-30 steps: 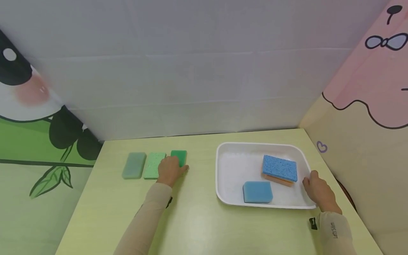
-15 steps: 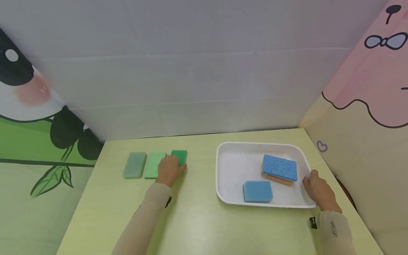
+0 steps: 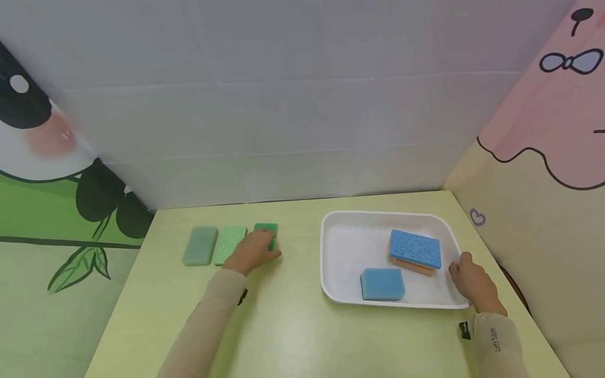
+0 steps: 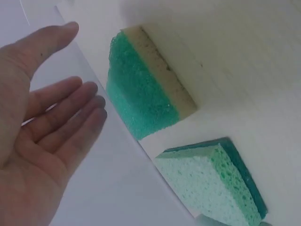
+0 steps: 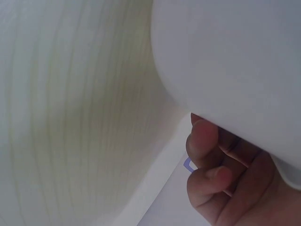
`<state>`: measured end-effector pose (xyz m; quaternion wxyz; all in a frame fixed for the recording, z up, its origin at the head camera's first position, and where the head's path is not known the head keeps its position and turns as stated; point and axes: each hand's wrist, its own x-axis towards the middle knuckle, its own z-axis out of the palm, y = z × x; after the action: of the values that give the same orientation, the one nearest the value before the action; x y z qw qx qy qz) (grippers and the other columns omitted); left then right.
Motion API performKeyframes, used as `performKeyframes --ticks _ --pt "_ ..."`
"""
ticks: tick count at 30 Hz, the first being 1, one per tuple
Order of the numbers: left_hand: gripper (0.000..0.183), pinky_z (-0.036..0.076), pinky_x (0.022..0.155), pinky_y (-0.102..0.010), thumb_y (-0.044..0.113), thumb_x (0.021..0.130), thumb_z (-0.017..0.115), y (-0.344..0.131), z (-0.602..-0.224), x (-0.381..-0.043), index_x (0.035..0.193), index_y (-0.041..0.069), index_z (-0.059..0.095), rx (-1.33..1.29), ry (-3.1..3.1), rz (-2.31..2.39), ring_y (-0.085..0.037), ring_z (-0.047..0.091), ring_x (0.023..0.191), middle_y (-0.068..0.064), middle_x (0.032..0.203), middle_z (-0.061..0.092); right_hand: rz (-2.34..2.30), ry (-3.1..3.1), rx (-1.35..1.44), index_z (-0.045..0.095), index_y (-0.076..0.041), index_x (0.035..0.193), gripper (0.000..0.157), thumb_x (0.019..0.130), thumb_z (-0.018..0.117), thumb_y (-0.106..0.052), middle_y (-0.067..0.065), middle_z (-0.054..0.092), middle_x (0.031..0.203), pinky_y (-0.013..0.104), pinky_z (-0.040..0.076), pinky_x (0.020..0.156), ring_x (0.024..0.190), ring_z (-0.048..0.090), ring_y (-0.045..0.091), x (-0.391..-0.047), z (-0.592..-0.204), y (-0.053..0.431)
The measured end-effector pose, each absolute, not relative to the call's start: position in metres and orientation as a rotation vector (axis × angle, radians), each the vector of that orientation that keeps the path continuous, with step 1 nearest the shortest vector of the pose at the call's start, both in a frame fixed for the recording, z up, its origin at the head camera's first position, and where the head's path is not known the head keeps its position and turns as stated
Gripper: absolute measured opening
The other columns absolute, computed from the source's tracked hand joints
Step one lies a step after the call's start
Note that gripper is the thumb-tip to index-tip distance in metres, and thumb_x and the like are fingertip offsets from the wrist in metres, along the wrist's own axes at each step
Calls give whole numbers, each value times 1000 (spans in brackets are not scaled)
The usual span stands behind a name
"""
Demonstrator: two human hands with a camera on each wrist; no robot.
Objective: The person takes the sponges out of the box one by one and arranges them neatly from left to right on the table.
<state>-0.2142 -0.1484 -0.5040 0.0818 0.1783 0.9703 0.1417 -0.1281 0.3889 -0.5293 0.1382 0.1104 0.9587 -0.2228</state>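
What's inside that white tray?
The white tray holds a plain blue sponge and a speckled blue sponge with orange showing beneath. Whatever lies under the sponges is covered, so I can't tell.

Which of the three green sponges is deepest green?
The rightmost sponge, nearest the tray; the middle sponge is paler and speckled, the leftmost sponge duller and greyish.

The left grip (image 4: 42, 155) is positioned at left, palm visible, thumb spread from the extended, slightly bent fingers (image 4: 83, 134). A narrow gap shows between the fingertips and the green-and-tan sponge (image 4: 141, 89). The pale green sponge (image 4: 197, 176), with a dark green layer, lies near it on the bench (image 4: 244, 84).
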Motion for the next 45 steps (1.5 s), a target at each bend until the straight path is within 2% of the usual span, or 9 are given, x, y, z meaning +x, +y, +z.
performKeyframes --ticks 2,4,7,12,17,25,35,42,45 --pt "51 52 85 -43 31 88 78 -150 -504 -215 125 0 62 575 2867 419 -28 62 104 -16 124 62 -643 2769 323 29 13 121 41 105 35 -24 37 54 95 45 45 56 70 54 35 -128 -529 389" --pt "55 51 88 -43 31 88 78 -151 -503 -217 129 0 61 619 2847 392 -28 62 106 -16 126 62 -639 2768 331 29 14 122 41 105 35 -24 37 54 96 45 45 56 70 54 35 -129 -529 389" --pt "53 51 90 -41 28 87 79 -153 -504 -218 128 -1 62 709 2829 328 -28 62 107 -15 124 63 -638 2769 335 29 13 122 41 105 34 -24 37 54 96 45 45 56 71 54 35 -129 -529 389" --pt "53 47 97 -43 21 85 81 -155 -501 -217 128 -4 61 806 2781 266 -32 59 117 -18 129 60 -643 2779 325 30 12 119 39 105 35 -24 35 54 94 44 45 55 70 54 34 -128 -531 389" --pt "57 46 99 -43 22 84 82 -153 -497 -216 129 -4 60 833 2753 255 -33 57 120 -19 131 59 -646 2778 324 31 11 118 37 104 36 -23 34 54 93 43 45 55 69 54 34 -128 -531 390" --pt "56 50 92 -40 27 85 81 -143 -486 -214 128 -2 60 835 2755 232 -29 61 112 -15 125 62 -645 2769 326 30 12 119 39 104 36 -24 35 54 94 43 45 56 70 54 34 -128 -533 391" --pt "48 53 80 -36 25 84 79 -122 -448 -205 120 -2 63 819 2782 207 -25 64 95 -13 112 64 -646 2760 334 30 13 121 41 104 36 -23 36 54 96 43 45 56 71 54 34 -129 -530 391" --pt "35 50 65 -33 30 83 80 -107 -422 -196 96 4 62 813 2821 135 -18 56 73 -5 87 59 -643 2756 338 29 13 121 40 104 35 -23 35 54 96 42 45 56 71 53 34 -129 -530 390" --pt "34 49 63 -33 31 83 80 -100 -415 -193 91 5 60 823 2840 113 -18 54 69 -4 82 56 -643 2754 337 30 13 121 40 104 35 -23 35 54 95 42 45 56 71 54 34 -129 -529 390"
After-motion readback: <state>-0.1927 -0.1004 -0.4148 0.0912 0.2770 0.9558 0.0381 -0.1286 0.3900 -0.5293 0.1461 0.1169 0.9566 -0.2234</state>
